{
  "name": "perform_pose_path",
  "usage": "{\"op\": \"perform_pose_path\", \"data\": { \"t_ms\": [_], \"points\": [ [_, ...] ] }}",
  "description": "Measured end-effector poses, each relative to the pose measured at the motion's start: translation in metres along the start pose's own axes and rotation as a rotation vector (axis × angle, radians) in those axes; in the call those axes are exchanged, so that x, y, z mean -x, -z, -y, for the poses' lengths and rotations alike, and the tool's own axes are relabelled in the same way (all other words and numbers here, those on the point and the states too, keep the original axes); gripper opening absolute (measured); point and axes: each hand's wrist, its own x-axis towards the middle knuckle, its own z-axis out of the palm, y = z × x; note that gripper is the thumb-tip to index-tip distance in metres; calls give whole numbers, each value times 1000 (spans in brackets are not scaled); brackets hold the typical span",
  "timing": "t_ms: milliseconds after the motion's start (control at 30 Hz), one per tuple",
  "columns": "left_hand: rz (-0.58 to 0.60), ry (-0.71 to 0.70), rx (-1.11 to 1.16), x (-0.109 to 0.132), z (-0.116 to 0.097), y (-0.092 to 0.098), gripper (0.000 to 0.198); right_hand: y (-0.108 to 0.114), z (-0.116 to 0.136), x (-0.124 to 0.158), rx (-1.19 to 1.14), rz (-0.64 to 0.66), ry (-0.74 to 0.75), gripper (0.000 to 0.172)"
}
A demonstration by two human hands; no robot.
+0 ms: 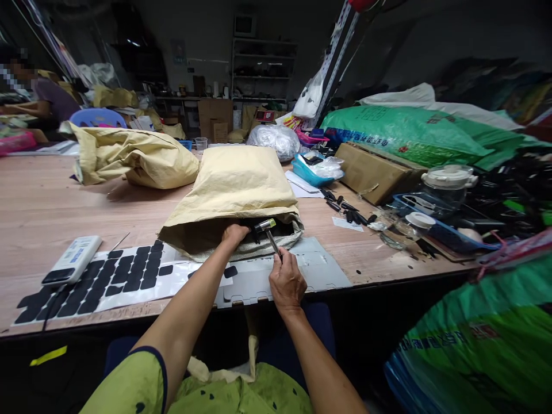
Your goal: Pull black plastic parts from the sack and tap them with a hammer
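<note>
A yellow-tan paper-like sack [241, 178] lies on the table with its mouth towards me. My left hand [235, 234] reaches into that mouth, its fingers hidden in the dark inside. Closed around the handle of a small hammer [271, 238], my right hand [287, 280] is just in front of the sack. The hammer's head, with a yellowish face, is at the opening near some dark pieces. Below the hands lies a pale grey sheet [319, 264], and a black rounded pad [230, 272] rests on white paper beside it.
Rows of black pads [129, 270] lie on white backing at left, beside a white device [73, 259]. A second tan sack [142, 158] lies behind. On the right are a cardboard box [373, 169], a lidded jar [448, 187] and green sacks [409, 132]. Another person [52, 100] sits far left.
</note>
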Motion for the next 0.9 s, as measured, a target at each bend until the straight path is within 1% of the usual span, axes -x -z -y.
{"op": "perform_pose_path", "data": {
  "t_ms": [67, 133, 167, 233, 300, 400, 467, 533, 633, 767, 900],
  "points": [
    [17, 69, -44, 6, 0, 3, 32, 1, 0, 0, -1, 8, 6, 29],
    [18, 72, -72, 15, 2, 6, 37, 1, 0, 0, -4, 10, 12, 29],
    [11, 37, -80, 21, 3, 8, 41, 1, 0, 0, -7, 10, 14, 29],
    [-11, -78, -87, 32, 7, 13, 49, 1, 0, 0, -16, 11, 11, 30],
    [-47, -204, -69, 44, 15, 20, 51, 1, -1, 0, -25, 14, 2, 30],
    [-86, -347, -8, 62, 33, 31, 52, 1, -1, 0, -38, 22, 3, 30],
    [-72, -404, 19, 74, 47, 36, 51, 1, -1, 0, -42, 25, 8, 30],
    [-59, -418, 46, 84, 60, 36, 46, 1, -2, 0, -39, 25, 10, 30],
    [-76, -428, 88, 94, 74, 33, 37, 1, -3, 0, -35, 35, 25, 29],
    [-110, -481, 98, 99, 81, 31, 38, 2, -4, 0, -26, 54, 43, 29],
    [-100, -459, 113, 98, 84, 33, 43, 2, -4, 0, -8, 56, 48, 30]
  ]
}}
